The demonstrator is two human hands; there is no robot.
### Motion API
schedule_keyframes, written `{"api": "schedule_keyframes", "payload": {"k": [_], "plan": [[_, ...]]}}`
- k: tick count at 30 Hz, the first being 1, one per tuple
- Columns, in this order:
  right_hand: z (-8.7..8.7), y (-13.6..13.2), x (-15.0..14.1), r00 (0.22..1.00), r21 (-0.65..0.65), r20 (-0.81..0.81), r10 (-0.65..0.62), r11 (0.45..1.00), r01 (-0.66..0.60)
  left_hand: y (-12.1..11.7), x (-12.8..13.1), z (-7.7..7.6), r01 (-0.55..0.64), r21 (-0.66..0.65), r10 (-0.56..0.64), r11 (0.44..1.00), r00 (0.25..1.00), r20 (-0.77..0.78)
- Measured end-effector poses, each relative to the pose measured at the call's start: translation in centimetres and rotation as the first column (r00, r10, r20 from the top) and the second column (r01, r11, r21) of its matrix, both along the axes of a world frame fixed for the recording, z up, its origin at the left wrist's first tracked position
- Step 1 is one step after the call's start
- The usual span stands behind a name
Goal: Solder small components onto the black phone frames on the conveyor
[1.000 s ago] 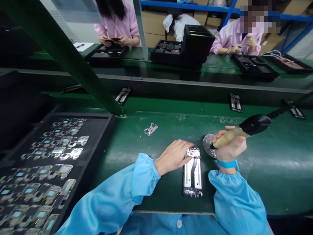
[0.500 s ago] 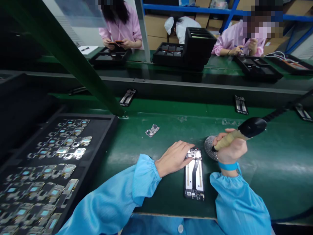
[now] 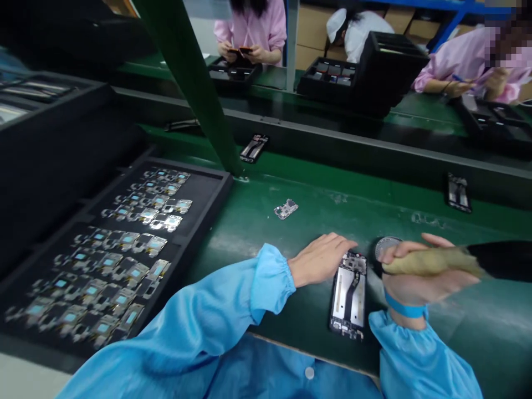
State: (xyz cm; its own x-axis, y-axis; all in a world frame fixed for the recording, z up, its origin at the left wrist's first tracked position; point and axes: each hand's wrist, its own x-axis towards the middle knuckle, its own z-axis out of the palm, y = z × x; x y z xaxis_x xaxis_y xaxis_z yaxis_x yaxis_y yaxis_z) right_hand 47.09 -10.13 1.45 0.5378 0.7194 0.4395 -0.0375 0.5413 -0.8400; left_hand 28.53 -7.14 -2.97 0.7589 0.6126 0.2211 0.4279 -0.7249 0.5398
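My left hand [image 3: 320,259] lies flat on the green belt [image 3: 266,191], its fingertips at the top corner of a black phone frame [image 3: 348,293] with a white and black inner plate. My right hand [image 3: 419,277] grips a tan-wrapped electric screwdriver [image 3: 432,262], its black tip beside the frame. A round perforated metal screw plate [image 3: 386,248] lies just beneath the tip, partly hidden by my fingers. A small bare circuit board [image 3: 286,209] lies further up the belt, apart from both hands.
A black tray [image 3: 220,188] of several rows of phone parts lies left of my arms. A green post [image 3: 195,94] rises behind it. More phone frames [image 3: 254,148] lie on the belt. Across the line, co-workers in pink work beside black trays [image 3: 328,80].
The view has swung, shifting everything to the right. My right hand has turned, and the screwdriver now lies nearly level, pointing left over the screw plate. My left hand stays at the frame.
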Motion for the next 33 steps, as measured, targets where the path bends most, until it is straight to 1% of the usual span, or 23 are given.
{"api": "schedule_keyframes", "payload": {"k": [2,4,8,13,17,24,26,29,30,31,32,33], "plan": [[-0.6,-0.3,-1.6,0.991,-0.022,0.015,0.134,0.991,-0.134,0.1,0.0,-0.1,-0.001,0.006,0.001,1.000,1.000,0.010],[-1.5,-0.4,-2.7,0.983,-0.034,0.048,0.175,0.984,-0.173,0.1,0.0,-0.2,0.006,0.010,-0.006,1.000,1.000,0.009],[-2.4,-0.2,-3.6,0.985,-0.059,0.084,0.151,0.987,-0.146,0.2,0.1,-0.2,0.021,0.011,-0.021,1.000,1.000,-0.003],[-2.3,0.0,-3.6,0.983,-0.052,0.100,0.156,0.987,-0.151,0.2,0.1,-0.3,0.020,0.014,-0.020,1.000,1.000,0.010],[-2.3,-0.2,-3.6,0.979,-0.048,0.072,0.190,0.981,-0.187,0.1,0.2,-0.4,0.012,0.022,-0.012,1.000,1.000,0.024],[-2.6,-0.4,-4.7,0.974,-0.015,0.085,0.210,0.978,-0.209,0.3,0.1,-0.1,0.031,0.012,-0.030,0.999,0.999,-0.038],[-2.6,-0.3,-4.8,0.971,-0.017,0.065,0.229,0.974,-0.228,0.3,0.0,0.2,0.005,0.022,-0.004,1.000,0.999,-0.037],[-2.0,0.2,-3.9,0.973,-0.027,0.025,0.229,0.973,-0.228,-0.2,-0.4,0.7,-0.106,0.065,0.109,0.992,0.993,-0.043],[-1.7,0.5,-3.2,0.980,-0.016,0.008,0.199,0.980,-0.199,-0.6,-0.4,0.8,-0.089,0.082,0.093,0.993,0.994,-0.048],[-1.3,0.7,-2.4,0.990,-0.001,-0.007,0.144,0.990,-0.144,-1.1,-0.4,0.9,-0.011,0.097,0.016,0.995,0.998,-0.053],[-0.9,1.0,-1.4,0.997,0.013,-0.019,0.073,0.997,-0.073,-1.7,-0.4,0.9,0.123,0.106,-0.117,0.987,0.991,-0.057],[-0.6,1.2,-0.4,1.000,0.023,-0.024,-0.006,1.000,0.006,-2.4,-0.4,0.9,0.279,0.109,-0.273,0.954,0.960,-0.059]]}}
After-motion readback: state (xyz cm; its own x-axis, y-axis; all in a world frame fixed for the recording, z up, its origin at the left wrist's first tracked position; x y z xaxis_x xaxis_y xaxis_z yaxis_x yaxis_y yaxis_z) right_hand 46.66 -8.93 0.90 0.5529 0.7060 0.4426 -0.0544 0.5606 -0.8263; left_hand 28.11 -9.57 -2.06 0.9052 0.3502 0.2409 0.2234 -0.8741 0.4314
